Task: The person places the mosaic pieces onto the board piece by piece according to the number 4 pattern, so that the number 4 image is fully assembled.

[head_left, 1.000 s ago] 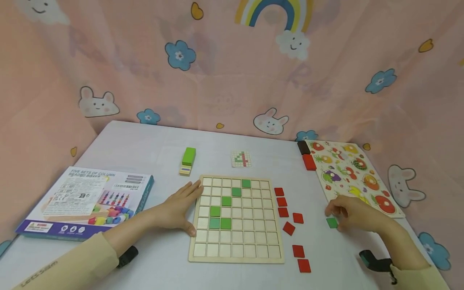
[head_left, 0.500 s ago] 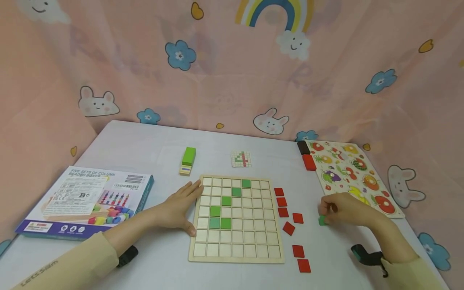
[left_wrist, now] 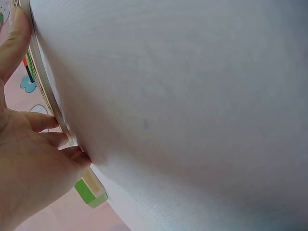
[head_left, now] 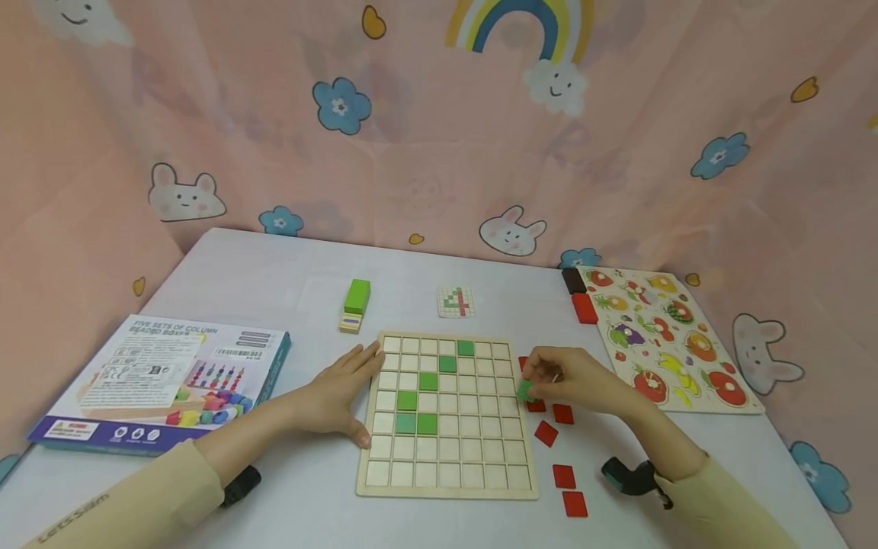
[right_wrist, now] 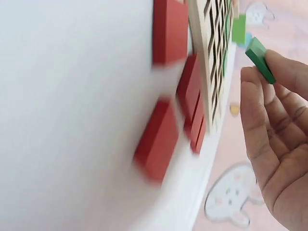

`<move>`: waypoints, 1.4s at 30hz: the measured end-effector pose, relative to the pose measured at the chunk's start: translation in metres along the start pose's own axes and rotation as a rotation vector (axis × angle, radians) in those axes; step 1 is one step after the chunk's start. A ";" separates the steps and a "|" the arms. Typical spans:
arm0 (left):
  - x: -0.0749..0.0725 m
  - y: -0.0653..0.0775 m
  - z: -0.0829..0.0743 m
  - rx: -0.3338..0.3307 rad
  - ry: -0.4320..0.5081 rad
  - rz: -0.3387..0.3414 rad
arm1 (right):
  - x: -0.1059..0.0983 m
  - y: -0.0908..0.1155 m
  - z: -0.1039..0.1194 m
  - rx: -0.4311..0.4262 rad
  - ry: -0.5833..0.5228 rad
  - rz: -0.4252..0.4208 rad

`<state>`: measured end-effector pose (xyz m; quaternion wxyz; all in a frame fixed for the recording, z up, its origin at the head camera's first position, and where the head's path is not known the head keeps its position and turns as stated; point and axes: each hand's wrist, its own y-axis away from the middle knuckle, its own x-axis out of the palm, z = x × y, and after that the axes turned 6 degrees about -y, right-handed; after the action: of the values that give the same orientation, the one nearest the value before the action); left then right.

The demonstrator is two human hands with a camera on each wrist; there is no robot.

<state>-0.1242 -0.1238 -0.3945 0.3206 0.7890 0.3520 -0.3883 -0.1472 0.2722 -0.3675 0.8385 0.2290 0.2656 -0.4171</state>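
A wooden grid board (head_left: 473,450) lies mid-table, with several green tiles (head_left: 428,380) set in its squares in a roughly diagonal line. My left hand (head_left: 332,396) rests against the board's left edge, fingers spread; in the left wrist view its fingertips and thumb touch that edge. Between thumb and fingertip, my right hand (head_left: 569,377) pinches a green square tile (right_wrist: 260,58), held above the table at the board's right edge. Under and near that hand lie several red square tiles (head_left: 546,434), some partly hidden by it.
Behind the board lie a small pattern card (head_left: 456,302) and a green block (head_left: 357,296) with pale pieces. A boxed bead set (head_left: 165,389) stands at left. On the right are a fruit puzzle board (head_left: 675,343), a red block (head_left: 584,309) and a black block (head_left: 574,280).
My right hand has picked the green tile up from the table near the fruit board and carried it left to the grid board's right edge. The left hand has stayed still.
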 end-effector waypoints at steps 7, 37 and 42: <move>0.000 0.000 0.001 0.003 -0.006 -0.004 | 0.033 -0.029 0.030 -0.039 -0.069 0.067; -0.001 0.000 0.001 -0.008 0.004 0.002 | 0.087 -0.051 0.061 -0.069 0.111 0.125; 0.000 0.000 0.001 -0.003 0.003 0.001 | 0.081 -0.050 0.061 -0.065 0.126 0.093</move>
<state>-0.1246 -0.1245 -0.3945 0.3216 0.7891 0.3528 -0.3866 -0.1310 0.1614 -0.3812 0.8455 0.2395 0.3203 -0.3538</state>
